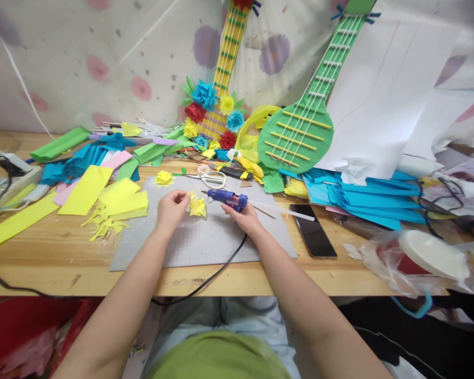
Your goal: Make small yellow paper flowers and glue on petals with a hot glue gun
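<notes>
My right hand is wrapped round a blue hot glue gun, whose nozzle points left; a clear glue stick sticks out of its back. My left hand pinches the edge of a yellow paper flower just left of the nozzle. Both hands are above a grey cutting mat. A finished-looking yellow paper flower lies near the mat's far left corner. Scissors with pale handles rest behind the glue gun.
Yellow crepe paper strips lie on the left, blue folded paper on the right. A phone is right of the mat. Behind stand a green paper instrument and a flower-covered yellow one. The gun's black cord crosses the front edge.
</notes>
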The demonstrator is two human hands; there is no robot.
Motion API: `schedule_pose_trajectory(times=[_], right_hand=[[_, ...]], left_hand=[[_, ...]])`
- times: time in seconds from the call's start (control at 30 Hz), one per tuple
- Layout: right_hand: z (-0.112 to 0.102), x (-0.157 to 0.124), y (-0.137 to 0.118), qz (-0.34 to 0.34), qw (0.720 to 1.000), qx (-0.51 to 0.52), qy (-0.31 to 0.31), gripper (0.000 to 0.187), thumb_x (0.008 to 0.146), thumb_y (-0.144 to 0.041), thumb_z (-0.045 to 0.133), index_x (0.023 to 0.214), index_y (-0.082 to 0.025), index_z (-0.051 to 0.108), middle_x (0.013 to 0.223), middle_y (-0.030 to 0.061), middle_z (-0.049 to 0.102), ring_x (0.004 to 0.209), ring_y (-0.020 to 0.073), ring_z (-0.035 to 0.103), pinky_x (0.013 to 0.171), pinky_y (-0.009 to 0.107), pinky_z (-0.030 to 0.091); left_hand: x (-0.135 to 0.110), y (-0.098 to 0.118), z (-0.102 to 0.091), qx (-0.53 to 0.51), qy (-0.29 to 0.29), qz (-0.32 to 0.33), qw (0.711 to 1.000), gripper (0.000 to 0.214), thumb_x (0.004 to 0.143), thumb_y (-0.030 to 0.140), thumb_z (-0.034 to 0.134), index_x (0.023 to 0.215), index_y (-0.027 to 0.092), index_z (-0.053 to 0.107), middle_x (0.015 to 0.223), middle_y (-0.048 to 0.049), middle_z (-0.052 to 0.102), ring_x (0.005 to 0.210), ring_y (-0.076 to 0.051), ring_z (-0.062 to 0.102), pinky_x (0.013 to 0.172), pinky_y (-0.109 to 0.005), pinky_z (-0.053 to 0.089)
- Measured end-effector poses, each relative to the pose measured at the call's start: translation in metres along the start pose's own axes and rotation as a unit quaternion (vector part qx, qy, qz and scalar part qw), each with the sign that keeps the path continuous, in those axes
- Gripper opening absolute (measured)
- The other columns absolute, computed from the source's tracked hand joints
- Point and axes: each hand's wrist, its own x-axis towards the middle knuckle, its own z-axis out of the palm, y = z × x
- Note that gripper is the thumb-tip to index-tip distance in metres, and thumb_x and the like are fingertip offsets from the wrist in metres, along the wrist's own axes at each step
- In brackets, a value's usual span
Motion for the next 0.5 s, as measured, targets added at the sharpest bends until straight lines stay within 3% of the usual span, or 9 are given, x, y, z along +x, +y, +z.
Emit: schedule_pose_trajectory(times=[0.5], right_hand=[[0.001,-0.004,-0.012,0.001,0.999,-0.026,-0.026,0.033,0.066,-0.051,0.061,0.072,-0.018,0.064,0.059,-0.001,0.057,0.059,0.0127,0.05,0.057,0.024,0.041]], left_hand=[[-0.005,0.003,0.004,0.027,-0.008,0.023,0.999,0.02,0.067,0.035,0.055,0.071,0.018,0.064,0.064,0.0005,0.063,0.058,-0.012,0.053,0.058,-0.023,0.04]])
